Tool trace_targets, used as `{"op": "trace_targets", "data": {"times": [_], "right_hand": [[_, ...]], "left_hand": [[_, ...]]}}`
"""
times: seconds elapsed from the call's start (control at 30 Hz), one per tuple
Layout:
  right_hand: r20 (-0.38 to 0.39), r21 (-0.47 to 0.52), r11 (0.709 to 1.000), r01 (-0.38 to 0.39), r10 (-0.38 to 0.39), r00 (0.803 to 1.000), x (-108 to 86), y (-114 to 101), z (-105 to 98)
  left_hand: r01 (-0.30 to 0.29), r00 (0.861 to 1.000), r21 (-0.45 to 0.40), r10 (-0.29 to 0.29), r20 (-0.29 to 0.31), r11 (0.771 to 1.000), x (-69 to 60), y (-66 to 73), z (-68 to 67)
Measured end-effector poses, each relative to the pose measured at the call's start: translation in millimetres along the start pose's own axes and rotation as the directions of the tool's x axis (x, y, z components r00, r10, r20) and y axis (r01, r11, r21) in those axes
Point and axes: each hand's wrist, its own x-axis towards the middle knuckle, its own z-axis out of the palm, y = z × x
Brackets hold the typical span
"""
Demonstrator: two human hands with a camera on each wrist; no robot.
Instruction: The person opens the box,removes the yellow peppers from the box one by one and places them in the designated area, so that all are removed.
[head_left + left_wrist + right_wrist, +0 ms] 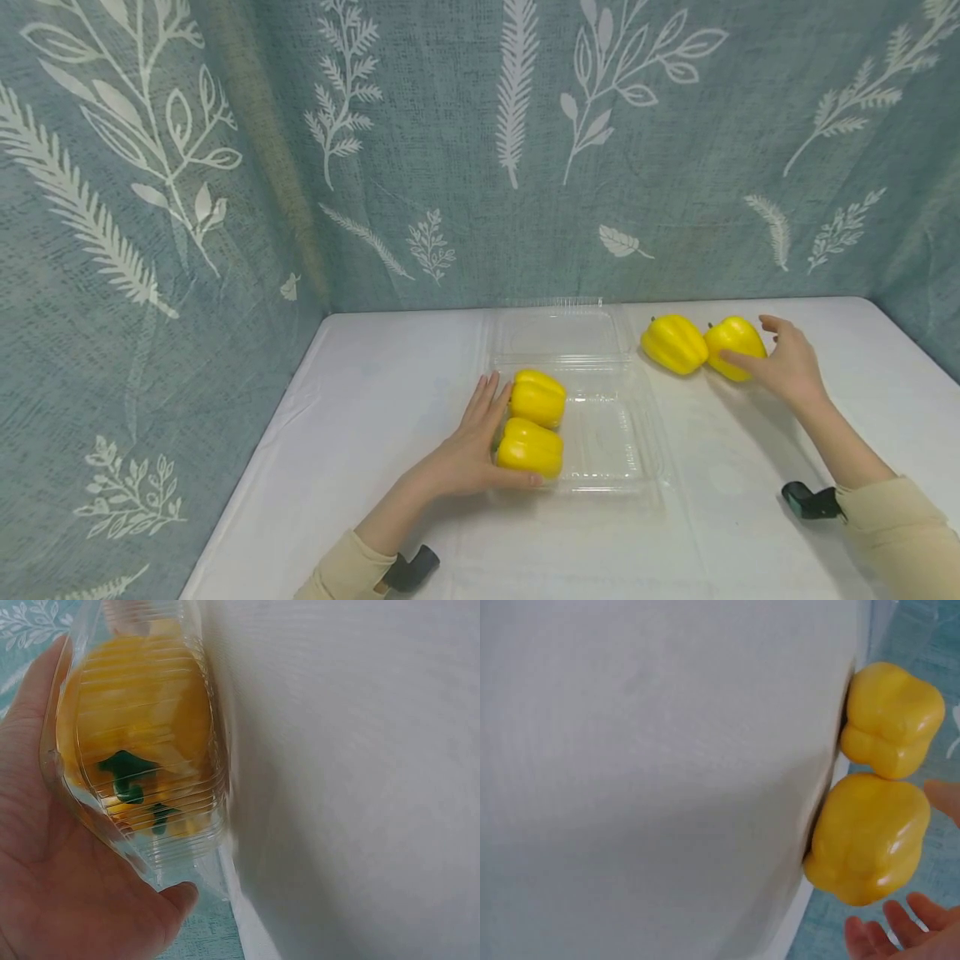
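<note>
Rightmost yellow pepper (pixel 738 337), stem pointing away leftward, long axis diagonal, right fingers (pixel 783 328) spread around it, left fingers (pixel 481 409) fanned

Four yellow peppers (pixel 531 450), one container (pixel 600 437), two hands (pixel 474 450)

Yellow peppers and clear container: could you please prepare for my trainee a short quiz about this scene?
1. How many yellow peppers lie inside the clear container?
2. True or false: the container's lid is closed.
3. Which is nearest the right hand: A) the lid; B) the rightmost pepper; C) a pepper inside the container?

Key:
1. Two.
2. False; the lid is folded back, open.
3. B.
</note>
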Motion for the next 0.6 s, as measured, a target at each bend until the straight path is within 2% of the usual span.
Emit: {"op": "trace_targets", "data": {"times": [0.37,0.6], "right_hand": [[-0.078,0.031,0.999,0.027,-0.024,0.997,-11.0,-16,0],[-0.044,0.103,0.991,0.089,-0.085,0.995,-23.4,-40,7]], "left_hand": [[-0.001,1.0,-0.001,0.001,-0.003,1.0,0.2,0.8,-0.2],[-0.006,1.0,0.006,0.006,-0.007,1.0,0.3,0.2,0.3]]}}
